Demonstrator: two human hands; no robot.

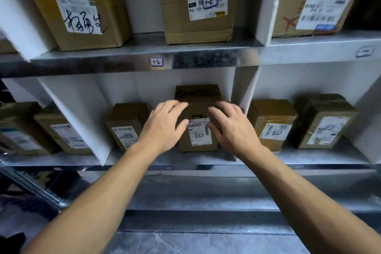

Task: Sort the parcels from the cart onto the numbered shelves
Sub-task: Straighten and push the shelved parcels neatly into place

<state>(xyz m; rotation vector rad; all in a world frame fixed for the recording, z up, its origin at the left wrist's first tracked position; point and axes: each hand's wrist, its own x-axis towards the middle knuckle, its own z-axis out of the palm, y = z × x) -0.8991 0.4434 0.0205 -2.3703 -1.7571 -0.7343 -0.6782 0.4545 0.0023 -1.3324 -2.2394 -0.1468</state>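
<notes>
A brown cardboard parcel (198, 107) with a white label marked 1-2 stands in the middle compartment of the lower shelf (198, 161). My left hand (165, 123) lies against its front left side, fingers spread. My right hand (231, 128) lies against its front right side, fingers spread too. Both hands touch the box with flat palms; neither one closes around it. The shelf edge above carries a tag reading 1-2 (156, 62). The cart is not in view.
A smaller labelled box (125, 123) stands left of the parcel in the same compartment. White dividers (243, 93) separate compartments. More boxes (270, 121) fill the right and left bays, and larger cartons (195, 4) stand on the upper shelf.
</notes>
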